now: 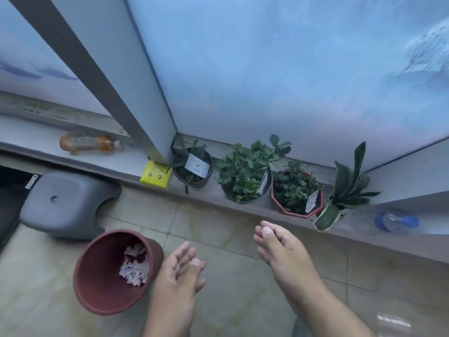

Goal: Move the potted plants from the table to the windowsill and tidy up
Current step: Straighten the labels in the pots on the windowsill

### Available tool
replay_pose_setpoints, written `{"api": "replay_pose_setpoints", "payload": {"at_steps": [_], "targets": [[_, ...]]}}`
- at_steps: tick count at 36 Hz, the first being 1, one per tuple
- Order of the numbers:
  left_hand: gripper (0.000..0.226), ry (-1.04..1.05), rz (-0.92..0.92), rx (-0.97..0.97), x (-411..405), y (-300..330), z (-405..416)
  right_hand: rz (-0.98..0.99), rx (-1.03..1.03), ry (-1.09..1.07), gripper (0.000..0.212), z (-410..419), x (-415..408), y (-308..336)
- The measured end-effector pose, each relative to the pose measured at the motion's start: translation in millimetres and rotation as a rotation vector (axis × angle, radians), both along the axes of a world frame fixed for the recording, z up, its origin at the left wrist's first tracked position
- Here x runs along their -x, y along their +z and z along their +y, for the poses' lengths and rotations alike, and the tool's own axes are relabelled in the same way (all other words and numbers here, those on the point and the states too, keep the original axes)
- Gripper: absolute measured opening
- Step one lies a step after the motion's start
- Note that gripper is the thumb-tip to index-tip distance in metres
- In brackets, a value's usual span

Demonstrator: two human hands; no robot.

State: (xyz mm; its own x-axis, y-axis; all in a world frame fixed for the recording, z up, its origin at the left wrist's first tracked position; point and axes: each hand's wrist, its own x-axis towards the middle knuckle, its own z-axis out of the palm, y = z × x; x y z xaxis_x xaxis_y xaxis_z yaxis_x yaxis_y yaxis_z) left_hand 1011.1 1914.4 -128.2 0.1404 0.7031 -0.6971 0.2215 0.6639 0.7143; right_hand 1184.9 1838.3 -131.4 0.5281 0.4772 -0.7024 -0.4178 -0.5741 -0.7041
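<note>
With four potted plants (245,176) lined up on the windowsill (243,210) and both the left hand (179,271) and right hand (279,246) held empty with fingers loose, the near-right snake plant (345,188) could be tipped by a careless reach.

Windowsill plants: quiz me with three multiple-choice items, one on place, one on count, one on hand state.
1. Where does the red pot stand?
A. on the floor
B. on the windowsill
C. on the grey stool

2. How many potted plants are on the sill?
A. two
B. four
C. six

3. What do the hands hold?
A. nothing
B. a bottle
C. a pot

Answers: 1 B, it sits between the leafy plant and the long-leaved plant. 2 B, four stand in a row. 3 A, left hand and right hand hover with open fingers.
</note>
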Motion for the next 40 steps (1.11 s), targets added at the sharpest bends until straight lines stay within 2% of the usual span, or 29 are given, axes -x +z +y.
{"api": "replay_pose_setpoints", "payload": {"at_steps": [5,11,18,23,26,31,36,40], "targets": [[0.034,0.019,-0.009,-0.036,28,-18,31,-0.016,-0.025,-0.046,0.02,26,25,-13],[0.032,-0.014,-0.017,-0.096,30,-64,52,-0.009,-0.076,-0.053,0.031,50,38,-59],[0.033,-0.005,-0.008,-0.19,6,-129,86,0.03,-0.153,-0.131,0.033,74,40,-110],[0.036,0.049,-0.064,-0.294,-34,-156,141,-0.019,-0.183,-0.077,0.024,106,39,-150],[0.034,0.085,-0.049,-0.389,-49,-166,171,-0.076,-0.19,-0.046,0.034,124,40,-174],[0.049,0.089,-0.001,-0.396,-65,-179,192,-0.124,-0.187,0.047,0.053,155,32,-199],[0.052,0.09,0.06,-0.385,-72,-197,203,-0.235,-0.165,0.134,0.048,181,19,-213],[0.052,0.084,0.106,-0.351,-73,-213,206,-0.268,-0.149,0.094,0.056,198,19,-219]]}}
